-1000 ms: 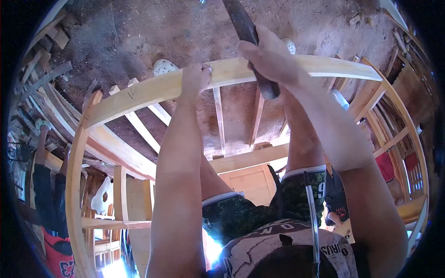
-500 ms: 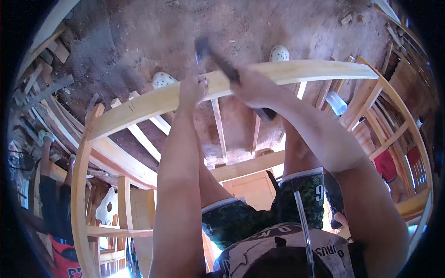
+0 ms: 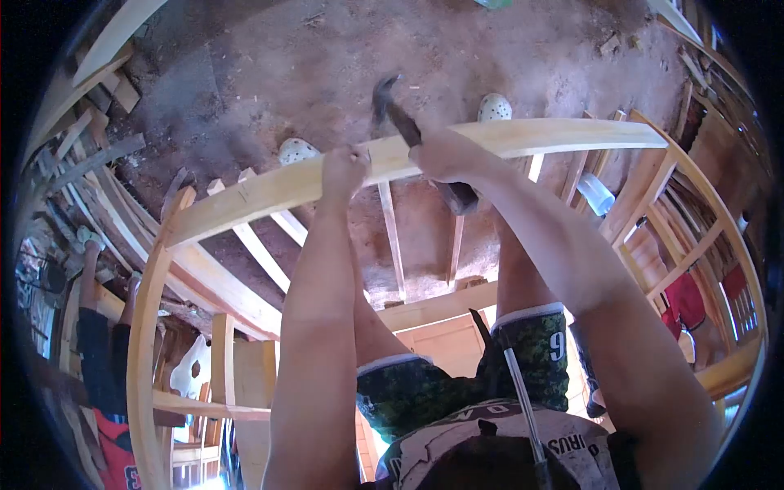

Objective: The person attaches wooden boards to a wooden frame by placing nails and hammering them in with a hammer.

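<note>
Here, right hand (image 3: 445, 155) holds hammer (image 3: 403, 122); container (image 3: 596, 193) contents unclear.

Hammer head (image 3: 382, 96) blurred, green item (image 3: 493, 2) cut off at top, shoes (image 3: 297, 150) partly behind beam (image 3: 269, 189)

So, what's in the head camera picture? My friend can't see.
A person's right hand holds a hammer over a wooden board, and their closed left hand is on the board. White shoes poke out past it on the floor.
</note>
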Tool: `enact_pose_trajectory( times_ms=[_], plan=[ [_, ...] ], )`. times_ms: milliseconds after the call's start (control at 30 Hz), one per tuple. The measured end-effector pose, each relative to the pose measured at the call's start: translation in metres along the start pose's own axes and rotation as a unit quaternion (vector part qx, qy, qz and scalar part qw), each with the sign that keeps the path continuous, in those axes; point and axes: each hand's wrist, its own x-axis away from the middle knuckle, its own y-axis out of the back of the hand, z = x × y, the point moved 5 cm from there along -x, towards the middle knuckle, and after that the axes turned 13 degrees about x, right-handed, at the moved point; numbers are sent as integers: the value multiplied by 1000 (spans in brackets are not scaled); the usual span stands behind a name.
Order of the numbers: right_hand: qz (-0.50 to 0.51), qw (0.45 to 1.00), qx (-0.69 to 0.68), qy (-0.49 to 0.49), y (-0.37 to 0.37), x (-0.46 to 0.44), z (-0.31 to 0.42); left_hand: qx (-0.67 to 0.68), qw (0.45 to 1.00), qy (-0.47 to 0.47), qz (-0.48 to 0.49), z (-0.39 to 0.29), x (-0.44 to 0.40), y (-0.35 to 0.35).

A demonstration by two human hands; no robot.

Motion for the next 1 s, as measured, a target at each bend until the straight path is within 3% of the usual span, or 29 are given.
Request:
enact_pose_trajectory(
  times_ms=[33, 67, 100, 133, 167, 200, 267, 500, 600, 700, 733, 800, 833, 867, 900, 967, 1000],
  plan=[
    [-124, 992, -22, 19, -3, 0, -4, 68, 994, 28, -81, 16, -5, 6],
    [-187, 981, -38, 27, 0, 7, -5, 135, 977, 52, -160, 20, -6, 16],
    [-249, 967, -51, 36, 2, 15, -6, 129, 977, 52, -159, 25, -2, 24],
    [-242, 966, -80, 49, 3, 26, 0, 374, 923, 52, -71, 20, 4, 28],
    [-237, 963, -109, 67, 4, 34, 6, 485, 873, 42, -29, 11, 13, 31],
    [-237, 962, -116, 74, -1, 35, 7, 586, 809, 43, 13, 1, 23, 34],
    [-169, 954, -240, 63, -17, 34, 3, 663, 749, -5, -4, -70, 62, 25],
    [-212, 916, -333, 71, -29, 69, -1, 657, 751, -16, 68, -152, 113, -12],
    [-162, 927, -338, 28, -36, 73, -11, 649, 760, -1, 44, -160, 120, -18],
    [-156, 928, -336, -35, -32, 84, -21, 612, 790, -6, -28, -135, 112, 0],
    [-178, 940, -290, -32, -27, 88, -24, 511, 856, 32, -68, -114, 105, 16],
    [-199, 949, -244, -27, -23, 91, -31, 400, 907, 70, -108, -111, 110, 22],
    [-182, 964, -190, -23, -23, 90, -36, 173, 981, 15, -91, -140, 122, 16],
    [-165, 977, -137, -19, -24, 90, -40, -66, 995, -39, -67, -165, 135, 5],
    [-162, 977, -139, -18, -25, 94, -42, -146, 976, -153, -43, -183, 152, -8],
    [-99, 992, -80, -21, -29, 105, -38, -209, 937, -282, 7, -187, 174, -36],
    [-96, 992, -80, -18, -30, 110, -35, -195, 933, -300, 30, -177, 177, -45]
  ],
)
